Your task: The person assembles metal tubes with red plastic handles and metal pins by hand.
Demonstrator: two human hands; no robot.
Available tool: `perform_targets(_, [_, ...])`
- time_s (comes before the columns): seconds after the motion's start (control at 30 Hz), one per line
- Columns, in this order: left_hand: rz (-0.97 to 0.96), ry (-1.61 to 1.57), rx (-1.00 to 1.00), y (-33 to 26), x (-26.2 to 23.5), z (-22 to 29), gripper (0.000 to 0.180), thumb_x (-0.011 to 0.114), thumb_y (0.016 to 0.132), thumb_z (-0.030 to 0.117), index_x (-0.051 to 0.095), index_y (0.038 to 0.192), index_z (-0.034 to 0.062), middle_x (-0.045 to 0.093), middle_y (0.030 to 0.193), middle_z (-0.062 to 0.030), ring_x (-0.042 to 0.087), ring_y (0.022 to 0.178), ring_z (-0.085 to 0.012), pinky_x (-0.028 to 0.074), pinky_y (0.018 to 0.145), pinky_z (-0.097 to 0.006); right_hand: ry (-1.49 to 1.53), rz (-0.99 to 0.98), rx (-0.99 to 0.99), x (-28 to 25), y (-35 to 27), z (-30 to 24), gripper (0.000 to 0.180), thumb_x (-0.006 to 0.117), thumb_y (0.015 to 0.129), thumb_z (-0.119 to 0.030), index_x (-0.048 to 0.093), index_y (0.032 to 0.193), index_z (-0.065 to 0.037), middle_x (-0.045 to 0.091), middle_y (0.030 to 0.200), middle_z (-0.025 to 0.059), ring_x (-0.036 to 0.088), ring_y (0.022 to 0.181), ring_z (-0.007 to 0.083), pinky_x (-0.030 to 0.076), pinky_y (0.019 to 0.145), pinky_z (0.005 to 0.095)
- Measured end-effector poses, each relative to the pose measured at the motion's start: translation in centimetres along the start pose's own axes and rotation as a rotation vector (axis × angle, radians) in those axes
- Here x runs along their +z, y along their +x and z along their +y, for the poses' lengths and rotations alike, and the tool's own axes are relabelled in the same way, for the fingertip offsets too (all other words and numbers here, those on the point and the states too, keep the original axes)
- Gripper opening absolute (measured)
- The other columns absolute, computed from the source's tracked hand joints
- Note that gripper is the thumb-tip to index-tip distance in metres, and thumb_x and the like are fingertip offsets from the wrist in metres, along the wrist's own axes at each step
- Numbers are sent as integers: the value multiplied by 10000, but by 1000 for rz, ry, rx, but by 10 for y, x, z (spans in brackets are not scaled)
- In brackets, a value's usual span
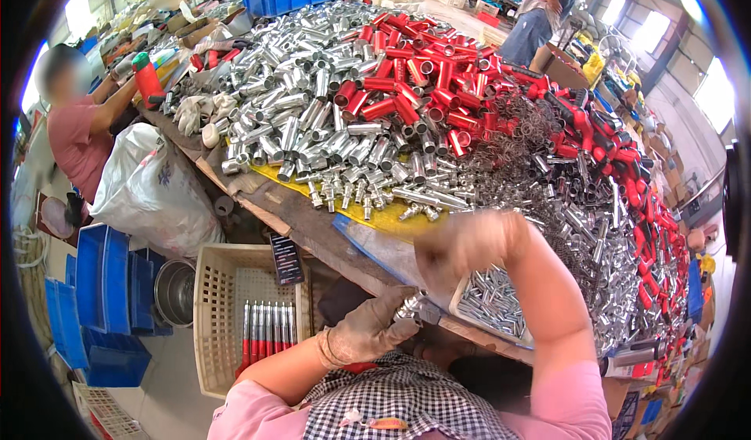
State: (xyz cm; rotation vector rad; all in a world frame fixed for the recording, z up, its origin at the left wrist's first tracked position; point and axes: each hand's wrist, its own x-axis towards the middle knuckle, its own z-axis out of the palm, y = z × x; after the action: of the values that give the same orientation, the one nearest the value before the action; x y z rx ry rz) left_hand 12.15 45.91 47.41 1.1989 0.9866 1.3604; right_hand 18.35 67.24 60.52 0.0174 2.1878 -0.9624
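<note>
My left hand (375, 326), in a grey work glove, is closed around a shiny metal fitting (411, 308) in front of my checked apron. Smeared by motion, my right hand (477, 243) is over the front part of the table; its fingers cannot be made out. Just beyond it lie small silver fittings (364, 193) on a yellow sheet (301, 188). Below my right hand, a pale tray (461, 303) holds many slim metal pins (494, 299), partly covered by my forearm.
Silver tubes (289, 131), red tubes (411, 80), wire springs (508, 135) and red-black handles (579, 123) are heaped across the table. At left, a cream crate (205, 315) holds red-and-silver rods (270, 326), near blue bins (102, 283) and a white sack (152, 193). A co-worker (78, 139) sits beyond.
</note>
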Motion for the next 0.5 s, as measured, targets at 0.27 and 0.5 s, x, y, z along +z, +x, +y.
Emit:
perform_targets(0.27, [-103,236,-37,10,16,14,433,534,980,338,482,1288,38,623,990,-102,605,908,-193,470,838,-324,-340,961,536,-58,122,66,566,695,759,-175,508,1261,5,646,1080,239,627,1029,375,499,896,411])
perform_targets(0.5, [-85,-23,-153,19,24,2,457,555,971,369,504,1251,11,610,1039,-74,541,951,-136,450,877,-297,-62,1136,94,-34,60,102,315,614,821,-228,697,1095,-98,678,954,172,650,873,242,509,797,329])
